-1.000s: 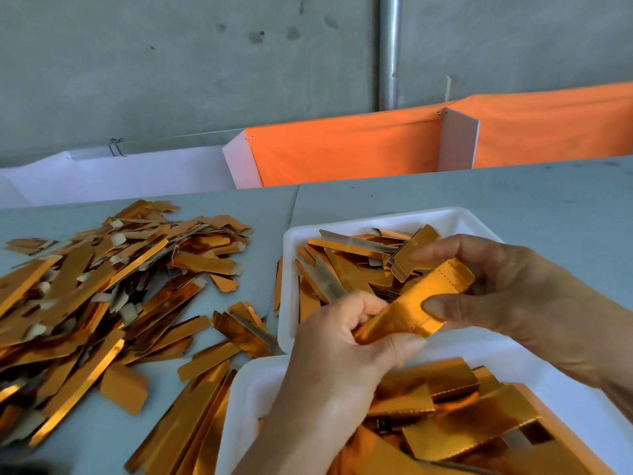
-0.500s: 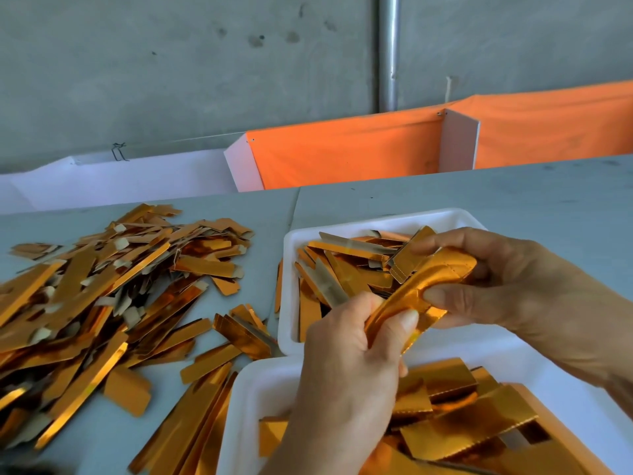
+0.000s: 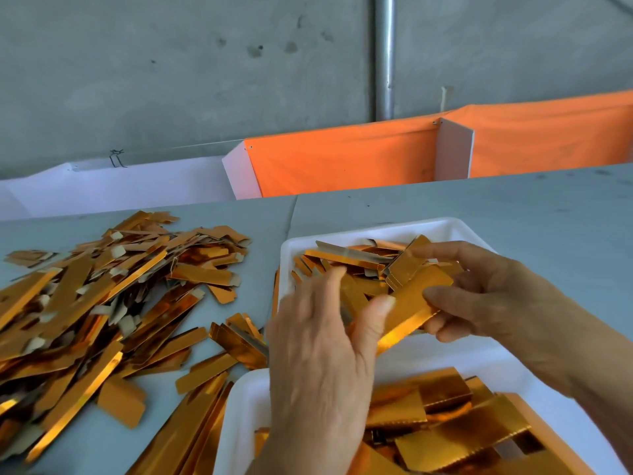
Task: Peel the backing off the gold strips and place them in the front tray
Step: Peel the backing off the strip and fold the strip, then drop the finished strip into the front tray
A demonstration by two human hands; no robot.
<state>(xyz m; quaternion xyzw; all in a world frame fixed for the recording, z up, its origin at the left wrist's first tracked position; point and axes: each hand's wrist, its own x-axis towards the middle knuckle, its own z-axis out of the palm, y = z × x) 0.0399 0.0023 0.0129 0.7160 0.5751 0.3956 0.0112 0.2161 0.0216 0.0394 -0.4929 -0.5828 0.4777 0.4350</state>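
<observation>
My right hand [image 3: 496, 296] pinches a gold strip [image 3: 416, 296] between thumb and fingers, holding it slanted over the gap between two white trays. My left hand [image 3: 318, 354] is blurred, its fingers spread and straight; its thumb lies against the strip's lower end. Narrow gold strips fill the far tray [image 3: 376, 228]. The near tray [image 3: 236, 406], partly behind my left hand, holds wider gold pieces.
A big loose pile of gold strips [image 3: 102, 303] with pale backing tabs covers the grey table at the left. Behind the table run an orange cloth panel [image 3: 342, 159] and a white board [image 3: 120, 183]; a metal pipe [image 3: 384, 56] climbs the concrete wall.
My left hand has let go of the strip's lower end and its fingers have spread open. The strip has straightened out in my right hand, which has stayed over the far tray.
</observation>
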